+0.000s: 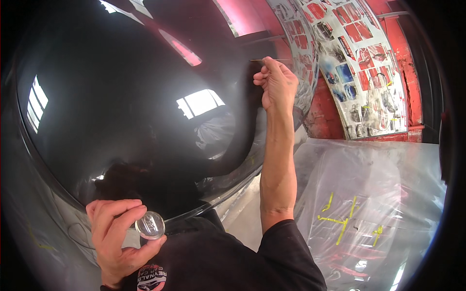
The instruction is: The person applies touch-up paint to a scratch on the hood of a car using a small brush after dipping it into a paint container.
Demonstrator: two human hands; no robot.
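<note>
A large glossy black car panel (131, 121), curved and mirror-like, fills the left and middle of the view. Near its lower edge my left hand (114, 237) is closed round a small round clear cup (150, 226), held between fingers and thumb. My right arm reaches forward over the panel's right side. There my right hand (276, 85) pinches a thin stick-like tool (256, 60), its slim end pointing left just above or against the black surface. Whether it touches the panel I cannot tell, nor whether its tip carries bristles.
Clear plastic sheeting (359, 179) with yellow tape strips covers something at the lower right. Behind it, a poster (366, 72) with many car pictures hangs on a red wall (326, 111). Bright windows and red shapes reflect in the panel. More sheeting lies along the left edge.
</note>
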